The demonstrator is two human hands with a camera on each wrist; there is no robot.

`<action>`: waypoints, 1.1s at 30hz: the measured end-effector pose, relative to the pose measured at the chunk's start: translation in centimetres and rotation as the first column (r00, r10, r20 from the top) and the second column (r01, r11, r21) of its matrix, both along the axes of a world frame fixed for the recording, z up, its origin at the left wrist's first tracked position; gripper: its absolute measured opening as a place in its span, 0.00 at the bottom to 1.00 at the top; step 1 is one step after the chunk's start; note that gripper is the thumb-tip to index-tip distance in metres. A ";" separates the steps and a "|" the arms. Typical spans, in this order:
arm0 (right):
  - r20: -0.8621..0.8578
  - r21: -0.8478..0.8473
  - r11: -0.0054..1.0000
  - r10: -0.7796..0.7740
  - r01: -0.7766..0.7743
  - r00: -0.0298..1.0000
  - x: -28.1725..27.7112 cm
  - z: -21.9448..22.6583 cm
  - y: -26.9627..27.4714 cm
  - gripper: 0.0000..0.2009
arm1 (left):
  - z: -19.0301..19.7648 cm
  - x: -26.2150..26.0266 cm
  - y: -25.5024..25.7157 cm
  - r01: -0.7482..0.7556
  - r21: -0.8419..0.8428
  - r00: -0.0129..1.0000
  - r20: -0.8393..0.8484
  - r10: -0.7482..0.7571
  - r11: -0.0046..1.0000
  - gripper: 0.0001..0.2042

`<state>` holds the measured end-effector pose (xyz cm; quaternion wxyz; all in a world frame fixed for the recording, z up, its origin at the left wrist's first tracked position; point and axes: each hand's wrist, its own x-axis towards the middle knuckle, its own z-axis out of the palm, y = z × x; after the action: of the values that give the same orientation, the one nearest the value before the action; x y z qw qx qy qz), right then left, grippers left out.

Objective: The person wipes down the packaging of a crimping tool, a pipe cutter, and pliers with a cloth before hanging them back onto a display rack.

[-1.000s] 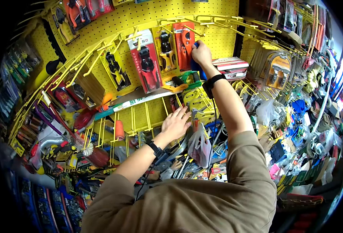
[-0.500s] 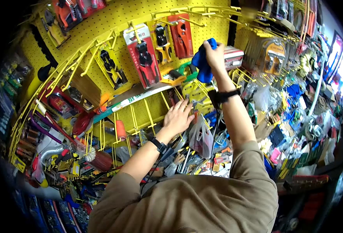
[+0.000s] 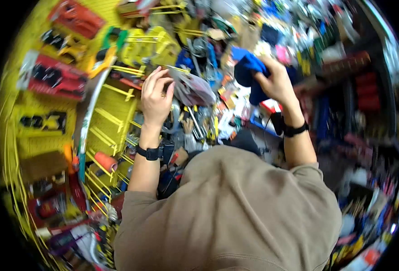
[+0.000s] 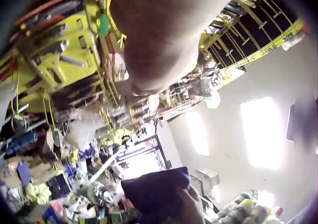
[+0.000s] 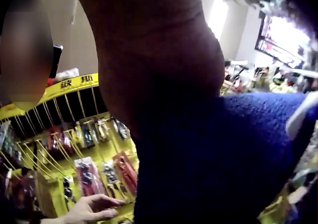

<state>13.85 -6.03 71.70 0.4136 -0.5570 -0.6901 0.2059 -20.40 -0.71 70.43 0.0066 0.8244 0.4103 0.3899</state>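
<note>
A folded blue cloth (image 3: 249, 72) hangs from my right hand (image 3: 276, 81), whose fingers and thumb grip it, off to the right of the yellow display rack. In the right wrist view the same cloth (image 5: 213, 159) fills the lower middle and looks like towelling. My left hand (image 3: 156, 97) is raised beside the rack's prongs with fingers loosely bent and nothing in them. Just right of its fingertips hangs a thin plastic bag (image 3: 195, 88).
Packaged cutters, among them one on a red card (image 3: 55, 77), hang on the yellow pegboard at left. Bare yellow prongs (image 3: 111, 117) jut out near my left forearm. A dense heap of tools and packets (image 3: 208, 122) spreads ahead. An orange cylinder (image 3: 105, 161) sits on the prongs.
The right hand has drawn the blue cloth away from the pegboard, out to the right. My view has swung right, and the left hand has come off the rack beside the yellow holder.
</note>
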 end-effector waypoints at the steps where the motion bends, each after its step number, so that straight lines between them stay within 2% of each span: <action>1: 0.053 0.064 0.993 -0.107 0.104 0.993 1.3 -1.3 -1.1 0.15 | -1.5 1.1 -0.1 0.072 -0.091 0.996 0.055 -0.067 0.993 0.05; 2: 0.104 0.134 0.973 -0.203 0.188 0.974 2.4 -2.5 -2.3 0.15 | -3.0 2.0 -0.4 0.134 -0.177 0.987 0.112 -0.116 0.975 0.05; 4: 0.180 0.060 0.957 -0.291 0.284 0.940 4.2 -3.0 -5.2 0.15 | -6.3 4.0 -0.5 0.220 -0.288 0.971 0.152 -0.182 0.932 0.06; 6: 0.215 -0.085 0.944 -0.295 0.318 0.931 5.7 -3.2 -7.2 0.15 | -8.5 6.4 -0.9 0.281 -0.512 0.951 0.260 -0.166 0.812 0.06; 8: 0.173 -0.127 0.926 -0.331 0.354 0.928 6.9 -3.2 -8.6 0.14 | -11.0 8.6 -0.9 0.319 -0.597 0.944 0.269 -0.191 0.736 0.07; 10: 0.139 -0.133 0.910 -0.375 0.392 0.917 8.6 -3.7 -9.6 0.12 | -14.5 10.5 -0.2 0.364 -0.589 0.929 0.281 -0.240 0.721 0.08; 11: 0.146 -0.152 0.896 -0.396 0.416 0.907 9.5 -3.8 -9.9 0.12 | -14.5 11.6 -0.3 0.312 -0.637 0.950 0.208 -0.232 0.705 0.08; 16: 0.213 -0.165 0.842 -0.479 0.514 0.852 13.8 -5.6 -10.2 0.12 | -19.8 14.7 0.3 0.264 -0.753 0.964 0.230 -0.134 0.603 0.07; 18: 0.188 -0.205 0.832 -0.483 0.515 0.855 14.9 -6.2 -10.1 0.12 | -22.6 15.5 0.6 0.242 -0.751 0.970 0.169 -0.176 0.614 0.08; 20: 0.187 -0.209 0.816 -0.508 0.539 0.841 15.8 -6.7 -10.0 0.12 | -23.7 17.2 0.9 0.208 -0.816 0.975 0.130 -0.180 0.540 0.09; 23: 0.131 -0.288 0.804 -0.505 0.521 0.853 17.3 -8.6 -10.3 0.12 | -27.9 20.3 1.8 0.155 -0.846 0.967 0.024 -0.253 0.511 0.09; 24: 0.110 -0.325 0.796 -0.504 0.511 0.856 17.5 -9.2 -10.4 0.12 | -29.8 21.7 2.1 0.127 -0.838 0.960 -0.031 -0.277 0.531 0.10; 26: 0.060 -0.388 0.796 -0.481 0.464 0.875 18.2 -11.6 -10.7 0.11 | -34.3 23.9 2.7 0.077 -0.876 0.938 -0.099 -0.333 0.477 0.12; 27: 0.095 -0.435 0.780 -0.458 0.450 0.884 18.6 -12.8 -10.8 0.11 | -36.5 24.9 3.0 0.107 -0.890 0.924 -0.075 -0.374 0.443 0.11; 28: 0.131 -0.480 0.759 -0.433 0.439 0.892 19.1 -14.0 -11.1 0.10 | -39.3 26.0 3.0 0.008 -0.938 0.930 -0.121 -0.348 0.346 0.11; 30: 0.122 -0.513 0.766 -0.381 0.387 0.916 20.1 -16.7 -11.3 0.10 | -46.9 27.3 2.9 -0.015 -0.965 0.943 -0.101 -0.317 0.263 0.11; 31: 0.117 -0.505 0.775 -0.374 0.379 0.920 20.6 -18.4 -11.3 0.10 | -48.5 28.3 2.9 -0.097 -0.963 0.923 -0.182 -0.340 0.251 0.11; 32: 0.145 -0.567 0.736 -0.354 0.371 0.924 21.2 -19.7 -11.5 0.11 | -52.2 28.8 2.7 -0.096 -0.978 0.922 -0.158 -0.353 0.187 0.12; 33: 0.159 -0.596 0.719 -0.329 0.356 0.931 21.9 -21.1 -11.5 0.12 | -56.0 29.3 2.1 -0.135 -0.974 0.924 -0.190 -0.332 0.181 0.13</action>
<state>35.80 -17.55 50.63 0.2256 -0.7831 -0.4781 0.3277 8.88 1.42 14.45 0.4802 0.7095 0.5012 -0.1220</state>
